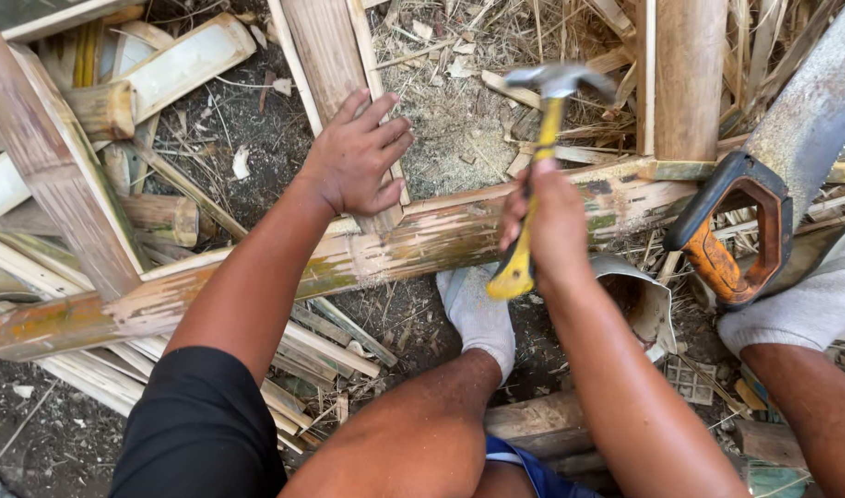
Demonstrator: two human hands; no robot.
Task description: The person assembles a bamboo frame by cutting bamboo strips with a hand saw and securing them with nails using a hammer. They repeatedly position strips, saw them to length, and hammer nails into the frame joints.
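Hands: two; hammer (537,175) one; saw (763,184) one.

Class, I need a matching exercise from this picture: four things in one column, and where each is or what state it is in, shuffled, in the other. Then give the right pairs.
Things:
1. hammer
2. saw
3. left hand
4. sock

Places or states:
A. pressed flat on a bamboo slat
B. lying at the right, orange and black handle towards the person
C. held up in the right hand, yellow handle
D. on the foot under the long bamboo pole

Pairs: 1-C, 2-B, 3-A, 4-D
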